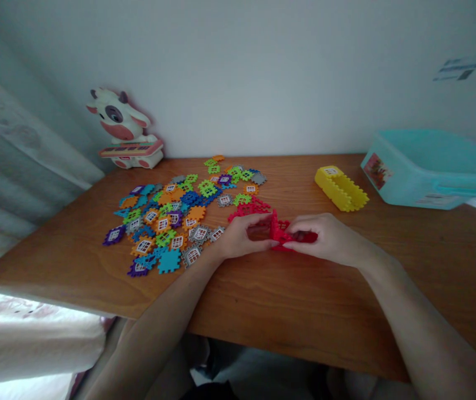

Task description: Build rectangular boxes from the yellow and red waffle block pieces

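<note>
Red interlocking building tiles [277,233] are joined at an angle, one standing upright, low over the wooden table. My left hand [241,236] grips the upright red tile from the left, thumb and fingers on its edges. From the right, my right hand [325,236] pinches the same red piece, its fingertips partly hiding the joint. More loose red tiles [250,208] lie just behind my left hand. A heap of notched tiles [179,200] in orange, green, blue, grey and purple spreads to the left, many with white window inserts.
A yellow trough-shaped assembly of tiles [341,190] stands at the back right. Beside it is a turquoise plastic bin [412,183]. A cow-shaped toy keyboard [127,130] sits at the back left, near the curtain [25,155]. The wooden table [262,311] ends in front of me.
</note>
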### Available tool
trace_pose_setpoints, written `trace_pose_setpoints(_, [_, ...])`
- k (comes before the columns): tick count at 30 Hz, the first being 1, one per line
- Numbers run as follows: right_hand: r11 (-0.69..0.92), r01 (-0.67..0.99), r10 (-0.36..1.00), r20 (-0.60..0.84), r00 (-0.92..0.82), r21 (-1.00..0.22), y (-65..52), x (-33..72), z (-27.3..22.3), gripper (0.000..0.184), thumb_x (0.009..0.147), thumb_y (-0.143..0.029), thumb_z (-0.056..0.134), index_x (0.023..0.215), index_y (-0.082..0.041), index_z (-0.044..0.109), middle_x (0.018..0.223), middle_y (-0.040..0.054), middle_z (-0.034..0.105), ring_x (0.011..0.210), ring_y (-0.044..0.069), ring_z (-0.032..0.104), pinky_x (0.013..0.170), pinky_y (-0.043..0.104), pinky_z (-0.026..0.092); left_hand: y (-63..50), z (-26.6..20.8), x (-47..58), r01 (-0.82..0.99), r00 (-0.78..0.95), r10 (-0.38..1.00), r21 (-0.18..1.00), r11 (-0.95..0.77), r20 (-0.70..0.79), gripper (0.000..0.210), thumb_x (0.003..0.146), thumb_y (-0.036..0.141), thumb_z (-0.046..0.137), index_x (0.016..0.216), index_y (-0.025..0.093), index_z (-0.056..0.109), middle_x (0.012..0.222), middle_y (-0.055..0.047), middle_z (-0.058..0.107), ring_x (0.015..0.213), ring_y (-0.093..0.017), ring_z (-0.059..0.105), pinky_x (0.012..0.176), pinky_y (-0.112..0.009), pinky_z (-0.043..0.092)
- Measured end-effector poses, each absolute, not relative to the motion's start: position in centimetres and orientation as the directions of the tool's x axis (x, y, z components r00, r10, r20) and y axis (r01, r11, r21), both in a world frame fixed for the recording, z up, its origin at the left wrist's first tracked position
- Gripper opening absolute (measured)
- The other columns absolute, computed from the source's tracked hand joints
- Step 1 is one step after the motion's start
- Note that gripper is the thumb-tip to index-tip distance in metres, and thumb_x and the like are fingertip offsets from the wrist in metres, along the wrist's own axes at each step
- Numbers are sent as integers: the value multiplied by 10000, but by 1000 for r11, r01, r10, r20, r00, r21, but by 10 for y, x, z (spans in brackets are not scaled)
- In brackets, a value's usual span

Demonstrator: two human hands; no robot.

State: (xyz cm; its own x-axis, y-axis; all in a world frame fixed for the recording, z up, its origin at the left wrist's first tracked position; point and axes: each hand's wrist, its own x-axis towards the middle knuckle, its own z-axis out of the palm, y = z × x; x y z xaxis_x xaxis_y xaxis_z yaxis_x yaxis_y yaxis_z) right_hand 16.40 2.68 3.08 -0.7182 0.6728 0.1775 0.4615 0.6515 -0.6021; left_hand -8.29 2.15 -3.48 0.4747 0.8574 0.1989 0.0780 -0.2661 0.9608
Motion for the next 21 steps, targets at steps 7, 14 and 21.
trace_pose_setpoints(7, [668,503,667,141,-732,-549,24,159,30,257,982,-383,580,871,-226,752,851,33,740,715,163,648,677,285,441,21,-34,-81,71,468,860,961,-266,203,635,777,325,825,1347,146,610,1364,-163,655,1191,-297,679,1066,-471,540])
trace_pose_setpoints(14, [701,507,656,174,-734,-501,22,157,28,211,988,-328,567,879,-211,705,856,29,735,725,164,648,688,285,438,22,-34,-81,130,453,861,938,-322,232,611,788,335,814,1342,165,622,1353,-142,665,1215,-300,663,1099,-478,514])
trace_pose_setpoints(21, [735,496,636,218,-740,-462,24,156,24,175,980,-285,592,895,-200,719,862,38,730,731,163,647,678,274,436,21,-29,-78,5,428,880,973,-231,207,710,718,266,869,1358,164,581,1303,-166,681,1156,-286,692,1038,-468,559])
